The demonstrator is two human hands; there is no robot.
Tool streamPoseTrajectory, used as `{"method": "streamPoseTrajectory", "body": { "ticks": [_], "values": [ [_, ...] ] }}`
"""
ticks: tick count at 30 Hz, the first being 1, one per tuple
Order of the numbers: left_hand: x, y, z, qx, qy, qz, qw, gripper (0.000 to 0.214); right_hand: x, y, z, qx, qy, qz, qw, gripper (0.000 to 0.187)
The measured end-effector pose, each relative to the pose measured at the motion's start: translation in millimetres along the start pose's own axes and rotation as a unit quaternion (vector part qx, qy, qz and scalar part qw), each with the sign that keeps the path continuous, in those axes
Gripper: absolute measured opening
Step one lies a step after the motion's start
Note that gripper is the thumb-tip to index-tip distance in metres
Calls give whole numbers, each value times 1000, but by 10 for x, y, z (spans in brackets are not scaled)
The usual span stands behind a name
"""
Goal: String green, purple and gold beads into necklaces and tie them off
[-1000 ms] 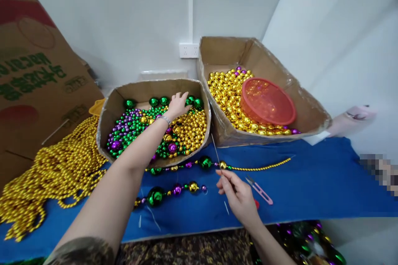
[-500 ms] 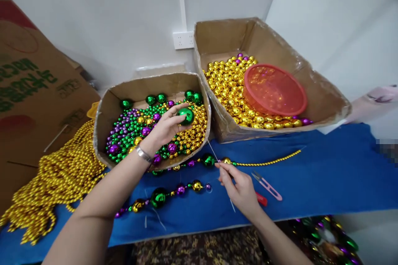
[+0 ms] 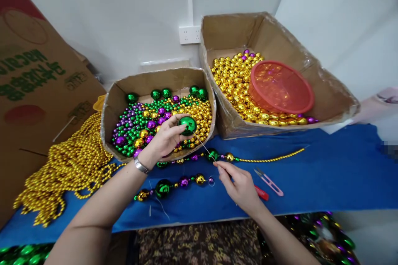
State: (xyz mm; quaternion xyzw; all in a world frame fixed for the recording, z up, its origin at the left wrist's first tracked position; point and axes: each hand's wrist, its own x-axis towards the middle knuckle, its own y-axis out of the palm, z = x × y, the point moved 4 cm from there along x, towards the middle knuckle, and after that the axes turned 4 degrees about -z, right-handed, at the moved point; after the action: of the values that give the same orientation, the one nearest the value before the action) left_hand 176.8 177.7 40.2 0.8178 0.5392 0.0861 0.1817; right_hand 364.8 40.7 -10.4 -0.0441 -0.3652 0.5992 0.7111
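Observation:
Between the thumb and fingers of my left hand (image 3: 166, 136) is a large shiny green bead (image 3: 187, 125), above the front rim of the smaller cardboard box (image 3: 107, 132) of mixed beads. My right hand (image 3: 238, 184) pinches a thin needle (image 3: 203, 145), whose far tip meets the lower right side of the green bead; whether it is inside the hole I cannot tell. Behind the needle a strung bead strand (image 3: 212, 155) lies on the blue cloth. A second bead strand (image 3: 162, 189) with green, purple and gold beads lies nearer me.
A larger box (image 3: 236, 130) holds gold beads and a red plastic basin (image 3: 281, 87). Gold bead chains (image 3: 71, 161) are heaped at left beside a tall carton (image 3: 34, 70). Pink thread snips (image 3: 270, 182) and a red-handled tool (image 3: 261, 193) lie right of my right hand.
The green bead in my left hand has come down slightly toward my right hand. The needle has swung up and left, and its tip now meets the bead.

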Motion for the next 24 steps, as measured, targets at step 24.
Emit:
{"method": "streamPoseTrajectory", "body": {
  "ticks": [24],
  "values": [
    [-181,21,-44,18,15,-1,1000,37,-102,-92,93,-11,-5,34,999,22]
  ]
}}
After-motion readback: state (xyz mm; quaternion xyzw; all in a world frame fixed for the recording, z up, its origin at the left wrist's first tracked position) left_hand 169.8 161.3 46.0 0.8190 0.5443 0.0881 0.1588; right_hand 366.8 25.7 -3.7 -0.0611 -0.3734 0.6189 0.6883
